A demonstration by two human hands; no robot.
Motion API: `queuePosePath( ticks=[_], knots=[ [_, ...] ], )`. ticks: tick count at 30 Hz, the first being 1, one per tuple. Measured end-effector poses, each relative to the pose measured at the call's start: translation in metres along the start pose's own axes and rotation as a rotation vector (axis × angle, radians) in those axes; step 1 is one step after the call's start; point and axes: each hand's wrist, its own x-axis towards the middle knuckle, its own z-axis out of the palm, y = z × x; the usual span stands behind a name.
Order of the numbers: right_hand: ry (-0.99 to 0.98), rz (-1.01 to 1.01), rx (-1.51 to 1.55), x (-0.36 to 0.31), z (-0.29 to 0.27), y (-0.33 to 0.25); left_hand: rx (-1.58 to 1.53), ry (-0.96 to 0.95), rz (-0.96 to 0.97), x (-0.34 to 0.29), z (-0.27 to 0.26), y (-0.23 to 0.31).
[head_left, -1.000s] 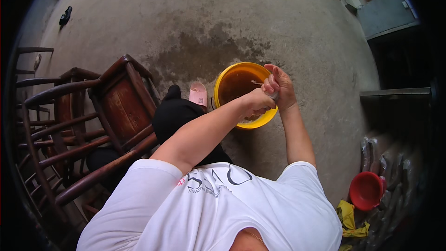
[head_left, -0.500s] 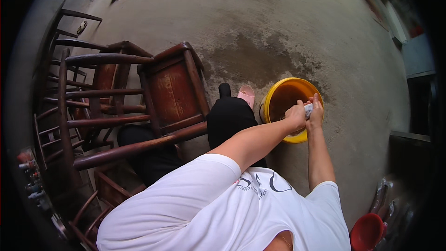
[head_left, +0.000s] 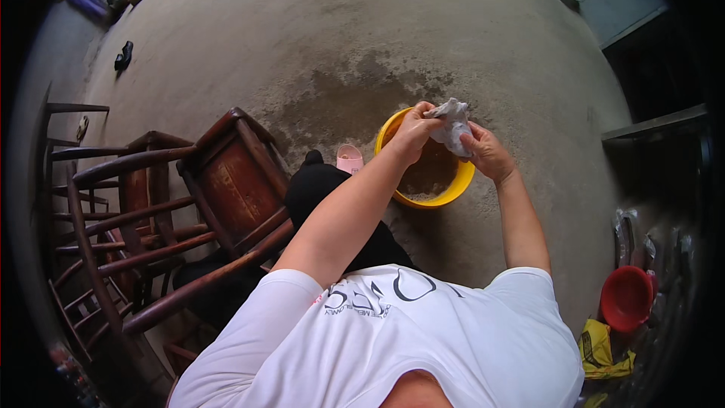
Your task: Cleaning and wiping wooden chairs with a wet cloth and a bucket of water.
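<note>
Cloth (head_left: 453,125) spread out (between fingers (head_left: 475,138)).

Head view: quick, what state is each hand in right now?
Left hand: closed, holding the cloth by its left side.
Right hand: closed, holding the same cloth by its lower right.

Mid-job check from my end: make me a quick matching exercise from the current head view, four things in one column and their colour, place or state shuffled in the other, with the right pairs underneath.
Column one
1. cloth
2. bucket
3. slipper
4. basin

Column two
A. yellow, with brownish liquid inside
B. red, toward the lower right of the picture
C. held between the left hand and the right hand
D. pink, to the left of the bucket

Right pairs: 1-C, 2-A, 3-D, 4-B
</note>
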Motion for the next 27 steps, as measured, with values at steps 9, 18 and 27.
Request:
queuePosePath(
  ticks=[9, 18, 27],
  knots=[
    [0.239, -0.13, -0.181, -0.001, 0.026, -0.017, 0.072, 0.116, 0.361, 0.008, 0.005, 0.007],
    [0.048, -0.195, 0.296, 0.017, 0.003, -0.019, 0.54, -0.169, 0.031, -0.024, -0.001, 0.074],
    [0.247, -0.145, -0.573, 0.066, 0.03, -0.057, 1.198, 0.011, 0.028, -0.021, -0.068, 0.117]
  ],
)
